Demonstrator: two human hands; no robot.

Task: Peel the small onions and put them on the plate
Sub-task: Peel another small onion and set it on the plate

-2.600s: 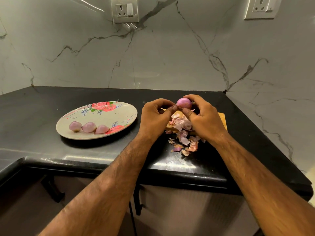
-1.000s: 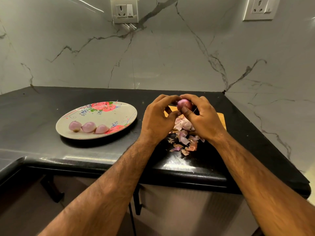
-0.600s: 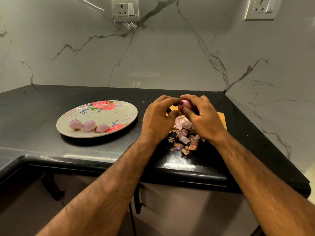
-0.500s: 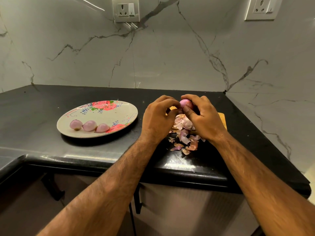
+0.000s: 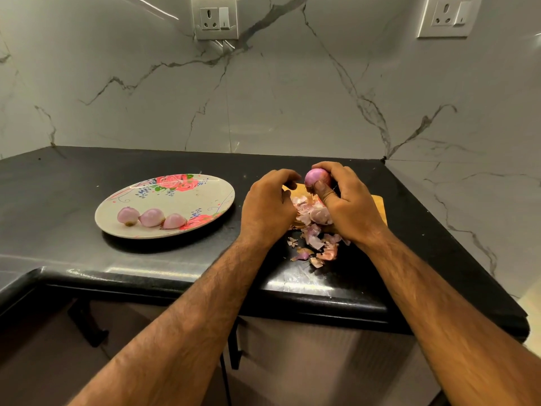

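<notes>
head view: plate holds three peeled onions; right hand grips an onion, left hand curled empty.

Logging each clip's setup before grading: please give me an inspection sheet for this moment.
Surface: glossy black stone counter, corner layout.
Job's things: floral oval plate holding three peeled pink onions; a fourth purple onion pinched in the right hand.
Clutter: loose onion skins on a wooden cutting board and spilling onto the counter.
Hands: left hand curled beside the onion, apart from it.
Cables: nothing seen.
Surroundings: grey-veined marble wall, two wall sockets.
</notes>
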